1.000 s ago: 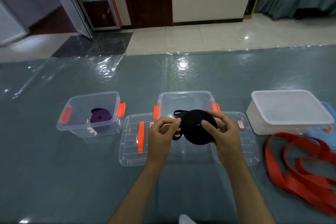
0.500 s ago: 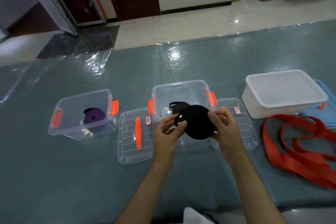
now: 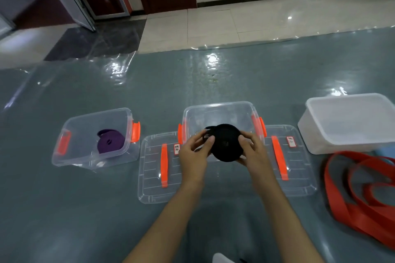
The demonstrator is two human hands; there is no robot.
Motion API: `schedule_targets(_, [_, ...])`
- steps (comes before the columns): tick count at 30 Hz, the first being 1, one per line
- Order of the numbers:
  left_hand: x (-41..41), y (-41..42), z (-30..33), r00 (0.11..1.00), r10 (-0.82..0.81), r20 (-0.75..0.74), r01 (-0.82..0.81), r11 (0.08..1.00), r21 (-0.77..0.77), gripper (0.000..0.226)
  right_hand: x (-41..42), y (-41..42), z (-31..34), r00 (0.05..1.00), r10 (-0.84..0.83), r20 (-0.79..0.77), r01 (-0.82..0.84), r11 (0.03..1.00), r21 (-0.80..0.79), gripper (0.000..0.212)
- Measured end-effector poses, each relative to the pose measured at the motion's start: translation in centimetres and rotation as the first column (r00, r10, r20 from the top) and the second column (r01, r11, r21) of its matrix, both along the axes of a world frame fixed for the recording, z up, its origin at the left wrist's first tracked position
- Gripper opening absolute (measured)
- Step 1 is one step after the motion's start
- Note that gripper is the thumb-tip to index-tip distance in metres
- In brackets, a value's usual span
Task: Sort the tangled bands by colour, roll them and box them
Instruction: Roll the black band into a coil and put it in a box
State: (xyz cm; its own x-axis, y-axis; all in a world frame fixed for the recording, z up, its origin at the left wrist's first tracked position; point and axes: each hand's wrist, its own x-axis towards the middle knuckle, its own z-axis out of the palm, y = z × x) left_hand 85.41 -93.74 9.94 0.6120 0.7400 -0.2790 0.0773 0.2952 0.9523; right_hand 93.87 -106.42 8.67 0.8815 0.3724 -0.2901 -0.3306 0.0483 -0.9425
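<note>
A rolled black band (image 3: 226, 143) is held between both hands just over the near rim of the middle clear box (image 3: 220, 111). My left hand (image 3: 195, 153) pinches its left edge, where a loose end loops out. My right hand (image 3: 253, 151) grips the roll's right side. A rolled purple band (image 3: 111, 144) lies inside the left clear box (image 3: 89, 119). A loose red band (image 3: 361, 190) sprawls on the table at the right.
Two clear lids with orange handles lie flat: one (image 3: 158, 166) left of my hands, one (image 3: 288, 160) right of them. A white tub (image 3: 350, 121) with its lid on stands at the far right. Grey table cover (image 3: 85, 220) spreads all round.
Both hands have carried the black roll slightly forward, over the middle box's near rim. The camera has tilted down a little.
</note>
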Motion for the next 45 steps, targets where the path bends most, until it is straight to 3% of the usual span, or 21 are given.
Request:
schedule_targets(7, [7.2, 4.2, -2.7, 0.992, 0.019, -0.127, -0.012, 0.998, 0.059, 0.027, 7.2, 3.5, -2.0, 0.98, 0.177, 0.091, -0.134, 0.923, -0.361, 0.029])
schedule_targets(11, [10.3, 5.8, -6.1, 0.978, -0.005, -0.207, 0.006, 1.0, 0.003, 0.023, 10.8, 4.9, -3.6, 0.959, 0.276, 0.064, -0.21, 0.844, -0.493, 0.029])
schedule_targets(15, [12.6, 7.1, -9.3, 0.941, -0.026, -0.338, 0.006, 0.998, -0.06, 0.023, 13.0, 6.1, -5.8, 0.922, 0.383, -0.061, -0.341, 0.727, -0.596, 0.027])
schedule_targets(18, [13.7, 7.7, -11.4, 0.902, -0.037, -0.429, 0.026, 0.999, -0.03, 0.024, 14.0, 7.0, -7.5, 0.882, 0.454, -0.13, -0.427, 0.648, -0.631, 0.003])
schedule_targets(21, [14.4, 8.3, -13.1, 0.858, -0.043, -0.513, 0.049, 0.999, -0.003, 0.025, 14.4, 7.8, -9.0, 0.857, 0.49, -0.159, -0.466, 0.605, -0.646, 0.012])
schedule_targets(24, [14.7, 8.8, -14.3, 0.826, -0.042, -0.562, 0.073, 0.997, 0.033, 0.023, 14.6, 8.3, -10.1, 0.832, 0.521, -0.193, -0.506, 0.568, -0.649, 0.007])
schedule_targets(27, [14.7, 9.0, -15.0, 0.807, -0.08, -0.586, 0.12, 0.992, 0.031, 0.023, 14.4, 8.6, -11.2, 0.813, 0.538, -0.222, -0.524, 0.51, -0.682, 0.025])
schedule_targets(36, [14.5, 8.9, -13.9, 0.754, -0.12, -0.646, 0.233, 0.968, 0.091, 0.028, 14.2, 8.7, -10.6, 0.837, 0.517, -0.179, -0.474, 0.523, -0.709, 0.022])
schedule_targets(38, [14.2, 8.8, -12.7, 0.723, -0.129, -0.678, 0.293, 0.947, 0.133, 0.036, 13.8, 8.4, -9.6, 0.836, 0.528, -0.15, -0.455, 0.513, -0.728, 0.024])
schedule_targets(41, [13.5, 8.7, -10.7, 0.651, -0.19, -0.735, 0.48, 0.853, 0.204, 0.038, 12.9, 7.3, -7.1, 0.841, 0.54, -0.046, -0.371, 0.512, -0.775, 0.052])
schedule_targets(45, [10.5, 7.9, -6.5, 0.606, -0.192, -0.772, 0.676, 0.636, 0.372, 0.028, 10.2, 4.4, -3.3, 0.786, 0.585, 0.201, -0.214, 0.562, -0.799, 0.043])
